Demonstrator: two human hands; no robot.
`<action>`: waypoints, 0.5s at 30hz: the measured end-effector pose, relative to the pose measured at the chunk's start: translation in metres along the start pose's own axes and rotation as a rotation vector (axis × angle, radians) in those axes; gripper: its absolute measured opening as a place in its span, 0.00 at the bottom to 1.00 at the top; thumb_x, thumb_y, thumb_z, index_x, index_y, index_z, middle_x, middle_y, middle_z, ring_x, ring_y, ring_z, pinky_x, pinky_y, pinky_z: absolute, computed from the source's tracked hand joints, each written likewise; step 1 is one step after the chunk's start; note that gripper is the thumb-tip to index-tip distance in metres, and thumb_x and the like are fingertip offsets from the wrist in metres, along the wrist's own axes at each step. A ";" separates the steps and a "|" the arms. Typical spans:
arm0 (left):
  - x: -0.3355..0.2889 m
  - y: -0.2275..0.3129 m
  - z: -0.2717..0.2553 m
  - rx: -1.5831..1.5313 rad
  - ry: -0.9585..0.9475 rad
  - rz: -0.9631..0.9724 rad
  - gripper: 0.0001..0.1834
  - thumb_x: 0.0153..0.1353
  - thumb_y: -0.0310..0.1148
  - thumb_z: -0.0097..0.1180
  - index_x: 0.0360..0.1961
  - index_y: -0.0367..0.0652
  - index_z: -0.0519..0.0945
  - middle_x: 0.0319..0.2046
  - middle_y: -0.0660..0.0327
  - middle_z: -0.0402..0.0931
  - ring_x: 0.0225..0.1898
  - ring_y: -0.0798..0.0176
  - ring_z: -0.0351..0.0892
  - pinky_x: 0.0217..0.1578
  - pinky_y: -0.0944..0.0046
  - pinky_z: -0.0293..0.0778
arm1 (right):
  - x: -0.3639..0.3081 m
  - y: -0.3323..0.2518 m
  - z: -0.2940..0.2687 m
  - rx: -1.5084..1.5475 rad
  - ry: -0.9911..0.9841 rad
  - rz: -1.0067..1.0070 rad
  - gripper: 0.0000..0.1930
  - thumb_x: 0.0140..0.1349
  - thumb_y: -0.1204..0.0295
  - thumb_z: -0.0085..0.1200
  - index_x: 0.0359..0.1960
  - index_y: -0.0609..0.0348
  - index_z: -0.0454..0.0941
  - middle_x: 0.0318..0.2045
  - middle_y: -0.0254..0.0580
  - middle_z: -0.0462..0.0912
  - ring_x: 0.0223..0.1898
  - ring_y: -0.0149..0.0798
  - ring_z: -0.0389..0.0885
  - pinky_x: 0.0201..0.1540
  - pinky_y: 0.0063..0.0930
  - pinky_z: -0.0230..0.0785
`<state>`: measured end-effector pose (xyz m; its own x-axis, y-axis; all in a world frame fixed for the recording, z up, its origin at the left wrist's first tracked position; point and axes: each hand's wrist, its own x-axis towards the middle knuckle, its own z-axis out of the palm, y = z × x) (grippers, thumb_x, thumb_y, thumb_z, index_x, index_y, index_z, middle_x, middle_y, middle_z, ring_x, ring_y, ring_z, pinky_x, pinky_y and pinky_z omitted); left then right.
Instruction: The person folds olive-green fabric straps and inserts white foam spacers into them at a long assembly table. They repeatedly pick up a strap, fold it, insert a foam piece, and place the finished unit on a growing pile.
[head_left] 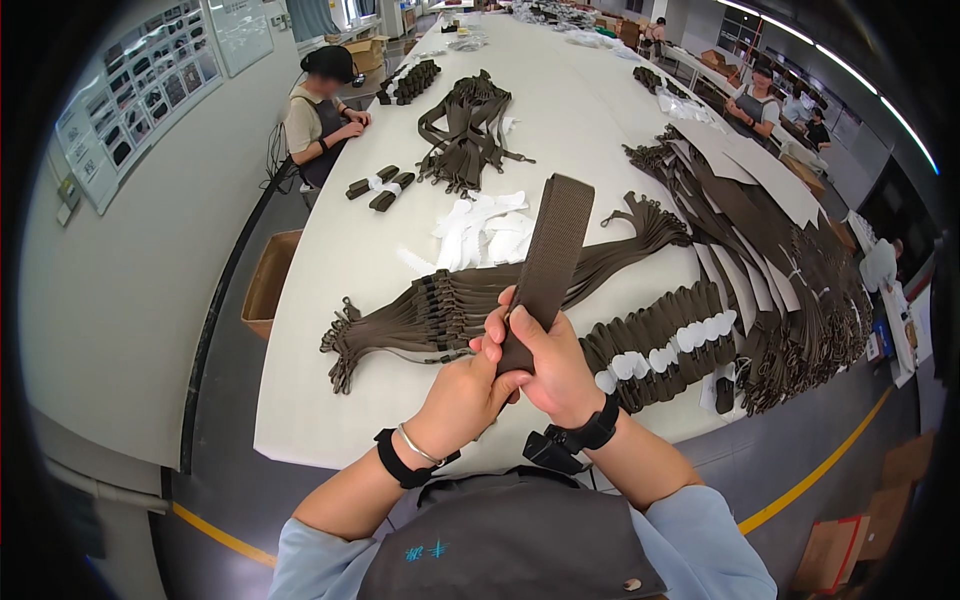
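Observation:
A flat, folded brown webbing strap (553, 240) stands up and away from me, held in both hands over the table's near edge. My left hand (462, 395) grips its lower end, with fingers closed on it. On the other side, my right hand (562, 372) wraps round the same strap, its thumb lying across the face. Just beyond my hands lies a row of brown straps with metal hooks (415, 312), side by side. To the right sits a line of folded strap bundles (655, 355) with white wraps. White strips (482, 228) lie in a loose pile behind.
The long white table (330, 250) stretches far ahead. A large heap of brown straps (800, 320) and pale sheets (735, 155) covers its right side. More hooked straps (470, 130) lie farther off. One co-worker (320, 120) sits at the left edge, beyond a cardboard box (270, 280).

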<state>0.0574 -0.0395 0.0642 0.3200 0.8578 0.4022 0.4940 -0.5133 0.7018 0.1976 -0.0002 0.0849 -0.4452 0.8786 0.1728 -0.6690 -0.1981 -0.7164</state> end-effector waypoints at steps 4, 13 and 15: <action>0.002 0.000 -0.014 0.386 -0.309 -0.050 0.27 0.68 0.46 0.54 0.45 0.24 0.71 0.24 0.46 0.78 0.25 0.42 0.80 0.25 0.51 0.76 | -0.004 0.008 -0.011 -0.250 0.038 -0.016 0.11 0.70 0.74 0.51 0.51 0.61 0.68 0.30 0.39 0.77 0.29 0.31 0.77 0.49 0.37 0.76; 0.073 0.026 -0.075 -1.197 0.004 0.000 0.40 0.59 0.35 0.68 0.67 0.38 0.60 0.46 0.48 0.78 0.52 0.47 0.79 0.57 0.52 0.73 | -0.008 0.014 0.005 -0.399 -0.197 0.195 0.16 0.64 0.76 0.60 0.49 0.58 0.67 0.21 0.30 0.72 0.19 0.24 0.72 0.22 0.21 0.66; 0.073 0.022 -0.071 -1.387 -0.034 -0.090 0.21 0.64 0.32 0.62 0.55 0.36 0.72 0.25 0.58 0.73 0.27 0.60 0.78 0.33 0.57 0.77 | -0.013 0.019 0.009 -0.297 -0.198 0.249 0.16 0.64 0.74 0.61 0.47 0.58 0.66 0.21 0.30 0.72 0.18 0.24 0.71 0.20 0.20 0.65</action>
<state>0.0341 0.0133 0.1504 0.3594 0.8749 0.3247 -0.6770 0.0050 0.7360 0.1855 -0.0188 0.0749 -0.6958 0.7142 0.0759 -0.3398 -0.2342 -0.9109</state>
